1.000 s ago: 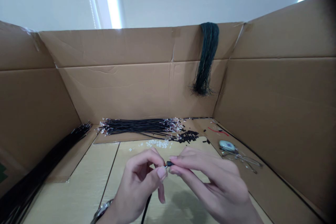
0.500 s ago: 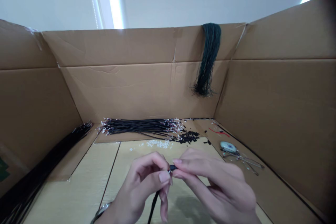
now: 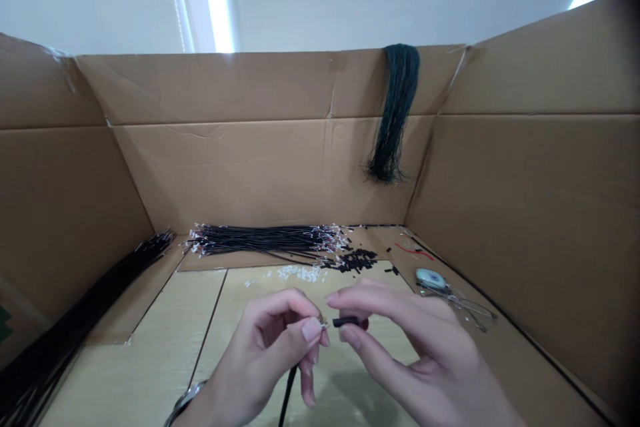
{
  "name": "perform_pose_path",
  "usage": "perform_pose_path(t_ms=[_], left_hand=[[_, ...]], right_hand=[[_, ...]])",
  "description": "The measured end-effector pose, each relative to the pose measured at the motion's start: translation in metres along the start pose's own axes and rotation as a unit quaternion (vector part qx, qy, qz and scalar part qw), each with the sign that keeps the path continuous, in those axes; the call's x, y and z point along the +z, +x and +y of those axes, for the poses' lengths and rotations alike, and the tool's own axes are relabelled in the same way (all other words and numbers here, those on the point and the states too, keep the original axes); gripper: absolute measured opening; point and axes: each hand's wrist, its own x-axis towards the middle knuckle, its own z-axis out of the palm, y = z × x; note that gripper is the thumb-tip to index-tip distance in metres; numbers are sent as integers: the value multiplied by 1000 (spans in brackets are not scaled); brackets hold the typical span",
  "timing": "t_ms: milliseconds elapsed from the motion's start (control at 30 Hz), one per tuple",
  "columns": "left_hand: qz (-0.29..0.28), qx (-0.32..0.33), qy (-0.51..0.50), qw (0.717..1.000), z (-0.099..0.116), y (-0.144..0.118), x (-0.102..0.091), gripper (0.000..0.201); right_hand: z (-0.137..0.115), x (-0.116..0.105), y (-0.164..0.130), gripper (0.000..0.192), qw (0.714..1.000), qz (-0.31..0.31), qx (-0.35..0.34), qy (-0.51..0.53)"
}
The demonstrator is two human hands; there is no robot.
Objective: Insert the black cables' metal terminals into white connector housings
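Note:
My left hand (image 3: 265,360) pinches the end of a black cable (image 3: 288,395) between thumb and forefinger. Thin bare wire strands (image 3: 325,324) poke out past the fingertips, and the cable hangs down below the hand. Just to the right, my right hand (image 3: 415,340) holds a short black tube piece (image 3: 344,322) between its thumb and fingers, with the forefinger lifted above it. A small gap separates this tube from the wire strands. Part of the cable is hidden behind my left fingers.
Cardboard walls (image 3: 250,167) surround the table (image 3: 150,347). At the back lie bundled black cables (image 3: 260,239), black tube bits (image 3: 357,260) and small white pieces (image 3: 300,273). More cables (image 3: 85,320) lean left. Scissors (image 3: 467,307) and a tape measure (image 3: 431,278) lie right. Dark green threads (image 3: 397,107) hang behind.
The black tube piece, against the cable end before, is now apart from it in my right hand. Wire strands show at my left fingertips. My right forefinger has lifted.

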Motion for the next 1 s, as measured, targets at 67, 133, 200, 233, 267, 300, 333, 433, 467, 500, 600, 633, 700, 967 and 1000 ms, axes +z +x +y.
perform_pose_path(t_ms=[67,133,200,233,267,300,333,433,467,500,600,633,700,967,1000], left_hand=[[-2,-6,-3,1000,0,1,1,28],[-4,-12,0,1000,1,1,1,29],[-7,-17,12,1000,3,1,2,30],[-8,-21,22,1000,3,1,2,30],[-10,-24,32,999,4,1,2,31],[-13,-28,41,999,4,1,2,31],[-14,-31,51,998,5,0,1,31],[3,-20,108,994,6,-1,-1,27],[9,-11,133,991,6,-2,-2,25],[13,3,157,987,7,-2,-3,24],[4,62,205,977,7,-3,-6,19],[2,84,211,974,6,-4,-7,18],[5,116,216,970,4,-3,-8,16],[33,118,106,987,-4,1,-11,21],[28,111,95,989,-4,1,-11,22]], right_hand=[[1,1,1,34,999,-25,-3,23],[2,3,2,33,998,-32,-7,46],[3,4,2,30,998,-29,-9,50],[4,5,2,27,998,-30,-11,49],[4,5,2,23,998,-32,-14,46],[5,5,2,20,998,-34,-16,41],[5,5,2,18,999,-33,-19,37],[8,6,0,16,999,-32,-20,26],[8,6,0,15,999,-35,-16,28],[9,6,-1,15,999,-41,-11,34],[12,7,-2,13,996,-54,3,65],[13,7,-2,13,996,-51,4,76],[14,9,-1,15,995,-33,3,91],[14,17,1,25,990,27,-6,141],[14,18,0,25,989,34,-4,146]])
